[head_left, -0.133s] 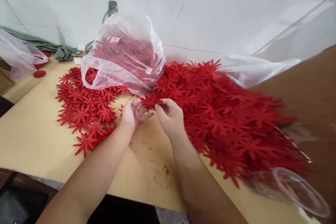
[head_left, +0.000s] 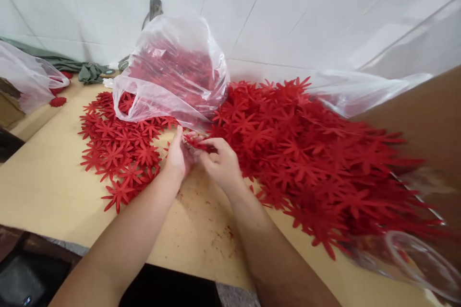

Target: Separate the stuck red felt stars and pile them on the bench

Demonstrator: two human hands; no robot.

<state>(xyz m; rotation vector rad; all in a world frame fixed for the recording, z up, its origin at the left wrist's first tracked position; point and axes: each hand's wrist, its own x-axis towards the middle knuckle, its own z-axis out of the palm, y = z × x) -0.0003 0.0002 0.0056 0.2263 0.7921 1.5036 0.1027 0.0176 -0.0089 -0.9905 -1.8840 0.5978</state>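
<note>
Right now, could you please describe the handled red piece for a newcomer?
On the table, look between the smaller red pile and the larger red pile. There the left hand and right hand meet; only this red piece is held.

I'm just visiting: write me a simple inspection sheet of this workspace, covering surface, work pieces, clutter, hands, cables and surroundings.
Surface: pale tabletop, with small dark-red scraps between the forearms.
Work pieces: red petalled pieces in a left pile and a larger right pile; more red shows inside a translucent bag.
Clutter: green cloth at the back left; clear plastic item with a rounded rim at the front right.
Hands: right hand pinches a red piece beside the cupped left hand; the left's grip is partly hidden.
Cables: nothing clearly seen.
Surroundings: white tiled wall behind; brown board at the right.
</note>
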